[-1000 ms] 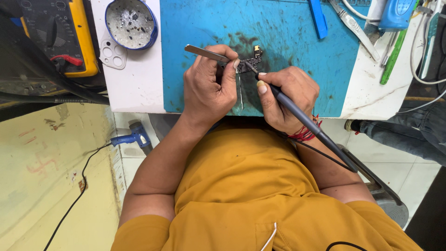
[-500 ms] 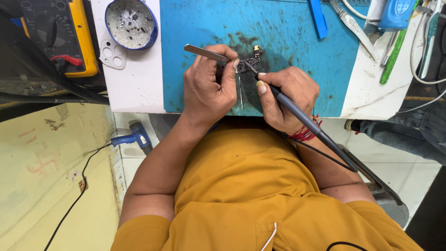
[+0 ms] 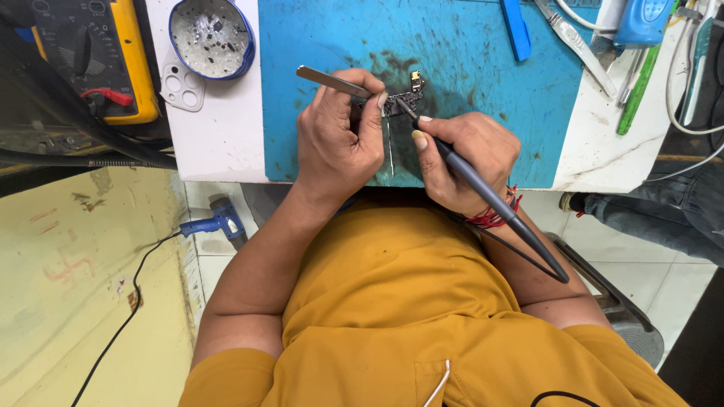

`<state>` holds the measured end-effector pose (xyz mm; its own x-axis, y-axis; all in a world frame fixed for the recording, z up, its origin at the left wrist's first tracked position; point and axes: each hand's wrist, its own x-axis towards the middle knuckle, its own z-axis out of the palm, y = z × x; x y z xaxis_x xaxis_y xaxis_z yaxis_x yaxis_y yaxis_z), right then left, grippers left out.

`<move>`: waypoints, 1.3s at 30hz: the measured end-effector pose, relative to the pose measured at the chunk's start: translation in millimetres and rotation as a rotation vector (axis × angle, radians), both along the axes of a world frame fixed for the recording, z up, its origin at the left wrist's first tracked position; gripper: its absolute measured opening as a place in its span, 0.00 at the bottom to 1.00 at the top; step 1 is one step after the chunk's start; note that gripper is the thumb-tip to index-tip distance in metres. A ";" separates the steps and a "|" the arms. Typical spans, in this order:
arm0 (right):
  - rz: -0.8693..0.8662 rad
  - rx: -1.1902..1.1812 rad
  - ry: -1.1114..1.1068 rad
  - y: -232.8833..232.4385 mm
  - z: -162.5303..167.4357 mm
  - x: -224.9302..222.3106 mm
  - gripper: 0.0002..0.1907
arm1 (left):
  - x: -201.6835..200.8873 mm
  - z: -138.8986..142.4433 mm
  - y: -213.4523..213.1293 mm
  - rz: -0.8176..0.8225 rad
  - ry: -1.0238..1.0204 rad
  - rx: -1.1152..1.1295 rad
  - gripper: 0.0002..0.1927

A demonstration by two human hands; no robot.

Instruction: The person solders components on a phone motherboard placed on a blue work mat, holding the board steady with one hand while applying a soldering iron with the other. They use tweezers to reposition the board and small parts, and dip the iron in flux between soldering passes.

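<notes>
hands unchanged since the earlier frame. left hand pinches closed metal tweezers; right hand grips a soldering iron, whose tip touches the small circuit board just above both fingertips, upper centre.

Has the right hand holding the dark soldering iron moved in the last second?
No. The right hand with the dark soldering iron sits at the same spot against the blue work mat, tip on the small circuit board.
</notes>
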<state>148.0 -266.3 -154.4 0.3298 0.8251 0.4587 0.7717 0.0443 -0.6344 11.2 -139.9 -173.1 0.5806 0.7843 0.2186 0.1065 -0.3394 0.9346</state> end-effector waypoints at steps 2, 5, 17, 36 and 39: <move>-0.009 -0.002 0.010 -0.2 -0.2 -0.3 0.06 | 0.1 -0.1 0.5 -0.005 0.006 -0.003 0.08; -0.016 -0.011 0.012 -0.6 -0.2 -0.6 0.06 | 0.1 -0.1 1.0 -0.012 0.014 -0.012 0.07; -0.019 -0.030 0.030 -0.6 -2.5 0.5 0.07 | 0.5 -0.5 0.7 -0.005 0.002 0.027 0.08; -0.011 0.000 0.015 -2.9 0.2 3.7 0.06 | -0.1 -4.1 -4.9 0.036 0.087 0.090 0.09; 0.005 0.017 0.024 -7.3 -0.3 8.3 0.06 | 2.9 -4.6 -8.7 0.021 0.114 0.168 0.08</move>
<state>156.3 -273.5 -154.8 0.3369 0.8189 0.4646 0.7560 0.0588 -0.6519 14.1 -148.6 -177.7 0.5931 0.7545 0.2809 0.2172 -0.4859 0.8466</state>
